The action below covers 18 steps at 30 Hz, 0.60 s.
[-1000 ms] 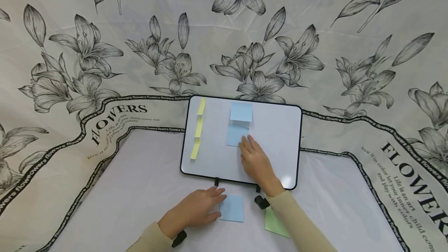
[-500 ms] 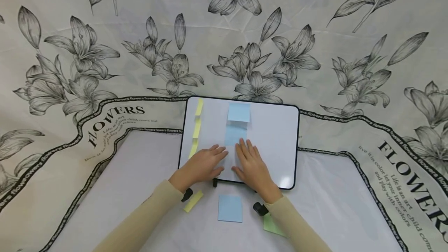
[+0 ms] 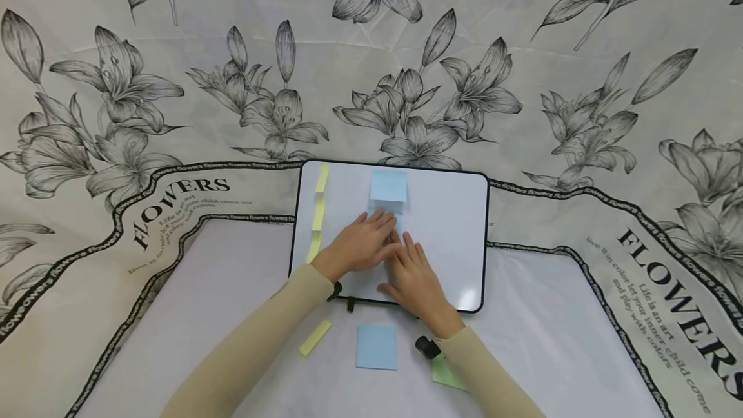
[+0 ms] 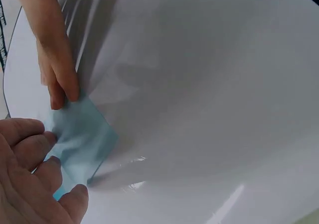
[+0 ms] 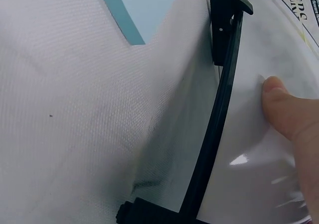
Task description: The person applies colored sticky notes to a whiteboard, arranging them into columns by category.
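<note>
A tilted whiteboard point(image 3: 447, 231) with a black frame stands in the middle. Low on it is a light blue sticky note point(image 4: 87, 134), largely covered by the hands in the head view. My left hand point(image 3: 361, 240) lies over this note with its fingers extended. My right hand point(image 3: 415, 279) touches its lower right part, fingers straight. In the left wrist view the right fingertips rest on the note's edge. Just above, another blue sticky note point(image 3: 389, 184) hangs with its lower edge lifted. Only my right thumb point(image 5: 281, 104) shows in the right wrist view, over the board.
Yellow sticky strips point(image 3: 318, 213) run down the board's left side. On the white tablecloth lie a loose yellow strip point(image 3: 315, 338), a blue sticky note pad point(image 3: 376, 347) and a green pad point(image 3: 445, 376) partly under the right sleeve. Black feet point(image 5: 222, 30) support the board.
My left hand has moved from the blue pad on the table up to the board and across to the lower blue note. The right hand stays near that note, and the loose yellow strip is uncovered.
</note>
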Motion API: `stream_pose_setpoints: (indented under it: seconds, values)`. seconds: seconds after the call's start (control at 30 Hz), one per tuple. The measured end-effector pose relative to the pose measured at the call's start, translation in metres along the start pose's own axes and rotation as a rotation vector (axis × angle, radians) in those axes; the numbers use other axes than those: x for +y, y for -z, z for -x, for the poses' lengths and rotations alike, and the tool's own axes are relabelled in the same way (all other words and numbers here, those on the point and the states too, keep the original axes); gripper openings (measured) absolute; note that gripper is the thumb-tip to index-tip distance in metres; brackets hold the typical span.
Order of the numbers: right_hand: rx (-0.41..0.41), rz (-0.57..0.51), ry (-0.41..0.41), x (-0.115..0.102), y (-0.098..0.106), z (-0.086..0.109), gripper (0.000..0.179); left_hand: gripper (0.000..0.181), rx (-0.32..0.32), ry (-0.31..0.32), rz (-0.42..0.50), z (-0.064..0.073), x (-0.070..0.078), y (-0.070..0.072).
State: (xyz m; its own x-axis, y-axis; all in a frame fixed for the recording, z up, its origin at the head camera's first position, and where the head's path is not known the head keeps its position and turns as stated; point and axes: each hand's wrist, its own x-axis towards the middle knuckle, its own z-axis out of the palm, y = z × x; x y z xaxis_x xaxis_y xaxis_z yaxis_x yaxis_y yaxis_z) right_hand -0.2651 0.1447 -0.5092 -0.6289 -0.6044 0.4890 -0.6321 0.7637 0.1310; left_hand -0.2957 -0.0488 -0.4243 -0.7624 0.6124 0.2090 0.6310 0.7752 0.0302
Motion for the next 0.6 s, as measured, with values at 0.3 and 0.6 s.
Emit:
stream_pose_setpoints:
  seconds: [0.3, 0.6]
  values:
    - [0.020, -0.025, -0.008, -0.003, -0.002, 0.001, 0.108, 0.070, -0.064, -0.001, 0.031, -0.017, 0.005, -0.001]
    - [0.022, -0.035, -0.016, -0.004, 0.000, 0.000, 0.112, 0.073, -0.089, 0.039, 0.019, -0.018, 0.006, 0.000]
